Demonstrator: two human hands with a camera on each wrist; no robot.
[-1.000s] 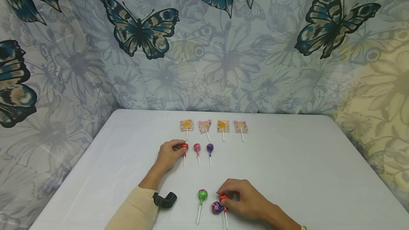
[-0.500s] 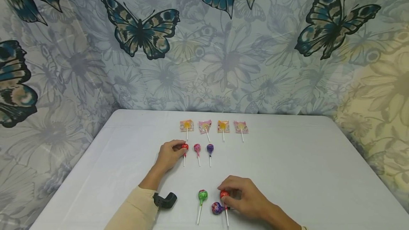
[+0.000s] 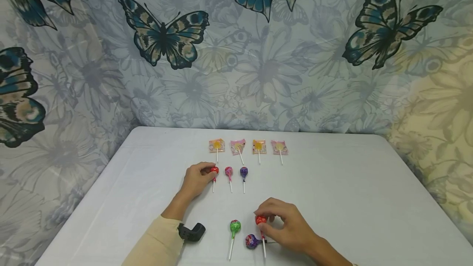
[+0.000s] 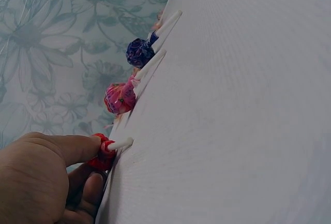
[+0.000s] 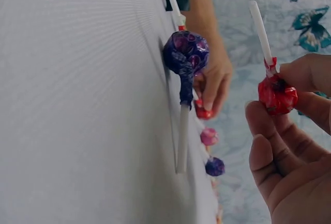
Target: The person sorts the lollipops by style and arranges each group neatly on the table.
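My left hand [image 3: 196, 179] pinches the head of a red-wrapped lollipop [image 4: 104, 154] at the left end of the middle row. To its right lie a pink lollipop [image 3: 228, 170] and a dark purple lollipop [image 3: 244, 171]. Nearer the front, my right hand [image 3: 286, 223] holds a second red lollipop [image 5: 277, 95] by its wrapped head, thumb on one side, its white stick sticking out free. The right wrist view shows it raised off the table. Just below it lies a purple lollipop [image 5: 186, 53] on its side. A green lollipop [image 3: 235, 226] lies to the left of that.
Along the back of the white table [image 3: 332, 184] runs a row of several flat lollipops in clear printed wrappers, with an orange one [image 3: 216, 145] at its left end. A butterfly-patterned cloth [image 3: 258, 73] hangs behind the table. A black wrist device [image 3: 191, 232] sits on the left forearm.
My right hand has lifted the red lollipop up and slightly away from the purple one, whose stick now shows more. The left hand keeps its hold in the same spot.
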